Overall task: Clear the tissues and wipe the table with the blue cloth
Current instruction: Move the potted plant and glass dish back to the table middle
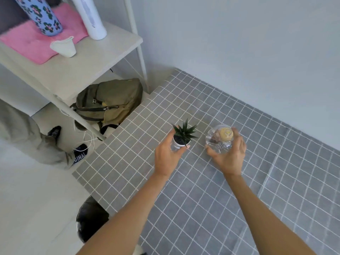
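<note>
The left hand (166, 157) grasps a small potted plant (181, 138); the right hand (227, 153) cups a clear round jar (219, 138) above the worktop (202, 208). The jar looks smooth, likely slippery and fragile, best held low around its belly. No tissues or blue cloth show.

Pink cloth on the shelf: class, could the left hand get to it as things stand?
Probably not at once: the left hand is wrapped around the plant pot, and the floral bottle stands on the pink cloth.

Plant (184, 134) L, globe (219, 138) R
</note>
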